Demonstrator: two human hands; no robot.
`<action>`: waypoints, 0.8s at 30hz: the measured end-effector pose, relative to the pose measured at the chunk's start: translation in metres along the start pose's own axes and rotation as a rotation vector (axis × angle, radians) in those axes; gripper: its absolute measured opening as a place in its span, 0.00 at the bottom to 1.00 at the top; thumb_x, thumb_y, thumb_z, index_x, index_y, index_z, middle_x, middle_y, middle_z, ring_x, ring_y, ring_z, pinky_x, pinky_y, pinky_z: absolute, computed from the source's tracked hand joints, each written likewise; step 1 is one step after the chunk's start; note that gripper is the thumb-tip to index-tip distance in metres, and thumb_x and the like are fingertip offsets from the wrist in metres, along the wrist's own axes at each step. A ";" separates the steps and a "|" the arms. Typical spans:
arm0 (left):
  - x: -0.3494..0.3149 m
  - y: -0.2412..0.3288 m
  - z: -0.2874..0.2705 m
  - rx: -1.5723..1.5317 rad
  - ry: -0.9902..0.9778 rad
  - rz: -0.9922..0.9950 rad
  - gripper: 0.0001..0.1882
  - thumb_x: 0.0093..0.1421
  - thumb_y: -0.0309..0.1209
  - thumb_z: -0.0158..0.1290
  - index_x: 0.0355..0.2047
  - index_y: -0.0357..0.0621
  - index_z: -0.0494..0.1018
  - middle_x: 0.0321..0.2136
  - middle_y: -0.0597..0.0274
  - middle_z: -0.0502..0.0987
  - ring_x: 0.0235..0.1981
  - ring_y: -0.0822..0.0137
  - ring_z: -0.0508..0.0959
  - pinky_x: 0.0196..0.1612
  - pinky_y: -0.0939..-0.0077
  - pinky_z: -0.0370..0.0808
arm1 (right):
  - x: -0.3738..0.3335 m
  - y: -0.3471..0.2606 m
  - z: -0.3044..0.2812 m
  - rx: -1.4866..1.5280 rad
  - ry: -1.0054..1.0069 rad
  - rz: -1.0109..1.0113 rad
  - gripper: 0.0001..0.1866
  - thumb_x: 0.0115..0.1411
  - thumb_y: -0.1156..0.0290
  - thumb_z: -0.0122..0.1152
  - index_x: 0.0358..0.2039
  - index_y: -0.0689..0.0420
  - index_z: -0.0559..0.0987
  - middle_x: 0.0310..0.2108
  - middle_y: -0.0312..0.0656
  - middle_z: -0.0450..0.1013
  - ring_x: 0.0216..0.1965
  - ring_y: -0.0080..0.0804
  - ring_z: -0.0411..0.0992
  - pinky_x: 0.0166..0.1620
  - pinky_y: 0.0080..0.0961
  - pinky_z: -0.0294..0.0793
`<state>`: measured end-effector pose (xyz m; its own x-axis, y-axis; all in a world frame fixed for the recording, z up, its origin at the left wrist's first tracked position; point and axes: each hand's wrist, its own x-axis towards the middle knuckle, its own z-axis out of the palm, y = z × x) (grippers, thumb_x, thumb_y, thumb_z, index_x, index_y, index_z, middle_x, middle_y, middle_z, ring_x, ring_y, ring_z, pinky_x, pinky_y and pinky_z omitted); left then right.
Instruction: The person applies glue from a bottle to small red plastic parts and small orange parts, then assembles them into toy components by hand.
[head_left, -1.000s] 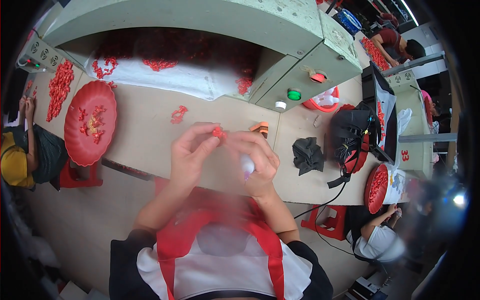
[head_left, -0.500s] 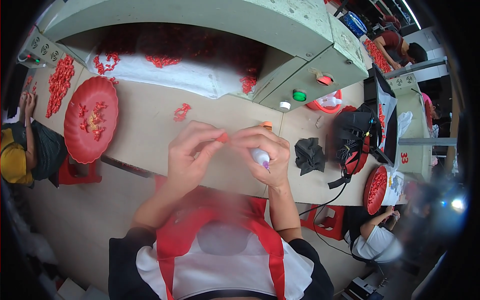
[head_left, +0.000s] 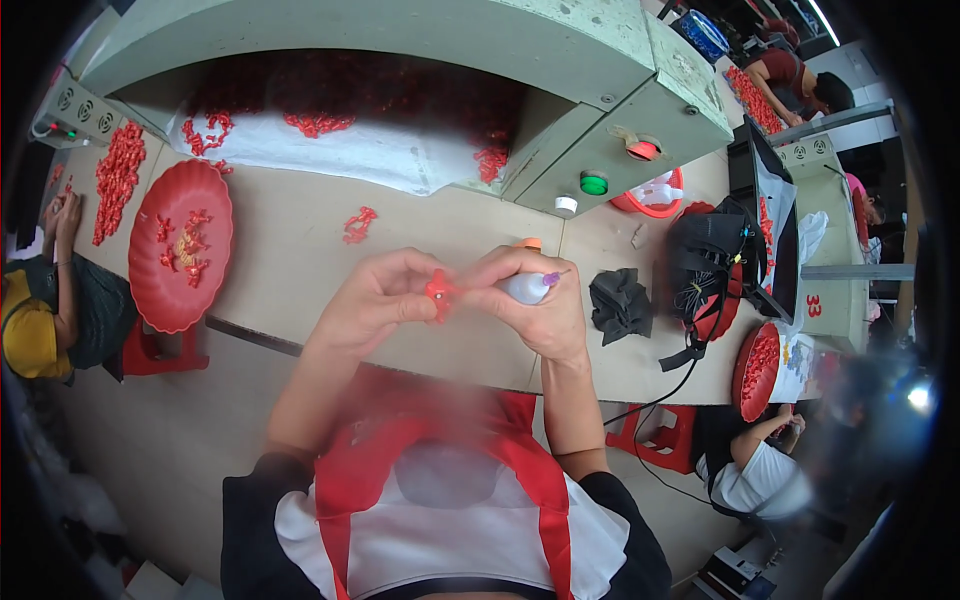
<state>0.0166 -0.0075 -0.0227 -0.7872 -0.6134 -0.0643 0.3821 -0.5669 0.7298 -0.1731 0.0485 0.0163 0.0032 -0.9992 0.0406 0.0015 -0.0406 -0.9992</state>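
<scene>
Over the table's front part, my left hand (head_left: 372,305) pinches a small red plastic figure (head_left: 437,297) between thumb and fingertips. My right hand (head_left: 548,318) is closed around a small white squeeze bottle (head_left: 524,289) with a purple tip, which points away to the right. The thumb and forefinger of that hand reach to the figure's right side; whether they touch it is blurred. Beyond my hands a few more red pieces (head_left: 360,224) lie on the table (head_left: 290,215). A small orange object (head_left: 529,243) shows just behind my right hand.
A pale green machine (head_left: 420,40) with red pieces on white sheeting spans the back. To the left is a red scalloped tray (head_left: 150,270) of figures. A crumpled black cloth (head_left: 621,306) and a black bag (head_left: 708,265) lie right. Other people sit at both sides.
The red figure has turned so that more of it shows in my left fingers. My right hand has rotated, swinging the bottle's tip from downward to the right.
</scene>
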 end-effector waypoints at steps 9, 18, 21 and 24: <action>0.004 -0.019 -0.025 -0.248 -0.145 -0.073 0.20 0.50 0.27 0.59 0.44 0.35 0.70 0.37 0.57 0.75 0.35 0.67 0.76 0.37 0.76 0.73 | 0.003 -0.002 0.005 0.043 0.006 0.015 0.05 0.42 0.84 0.63 0.21 0.62 0.77 0.23 0.36 0.70 0.26 0.23 0.68 0.31 0.19 0.65; 0.005 -0.030 -0.025 -0.442 -0.220 -0.156 0.19 0.48 0.32 0.62 0.39 0.43 0.70 0.33 0.63 0.73 0.32 0.72 0.73 0.32 0.83 0.67 | 0.005 -0.006 0.008 0.187 0.024 0.203 0.11 0.39 0.84 0.65 0.20 0.60 0.71 0.24 0.31 0.66 0.27 0.19 0.63 0.30 0.17 0.61; 0.012 -0.034 -0.026 -0.535 -0.270 -0.151 0.20 0.48 0.33 0.62 0.39 0.43 0.70 0.31 0.64 0.73 0.32 0.72 0.72 0.34 0.82 0.67 | 0.011 -0.003 0.004 0.210 0.013 0.205 0.11 0.39 0.84 0.65 0.21 0.59 0.71 0.24 0.31 0.66 0.27 0.18 0.64 0.30 0.16 0.61; 0.015 -0.027 -0.025 -0.559 -0.240 -0.186 0.19 0.47 0.31 0.62 0.38 0.43 0.69 0.31 0.65 0.72 0.32 0.73 0.72 0.34 0.81 0.68 | 0.018 0.011 -0.003 0.221 -0.056 0.168 0.12 0.44 0.78 0.68 0.27 0.59 0.72 0.26 0.31 0.68 0.28 0.15 0.66 0.31 0.13 0.67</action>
<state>0.0067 -0.0157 -0.0604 -0.9265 -0.3734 0.0462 0.3726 -0.8933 0.2513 -0.1756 0.0301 0.0057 0.0776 -0.9898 -0.1192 0.2146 0.1334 -0.9675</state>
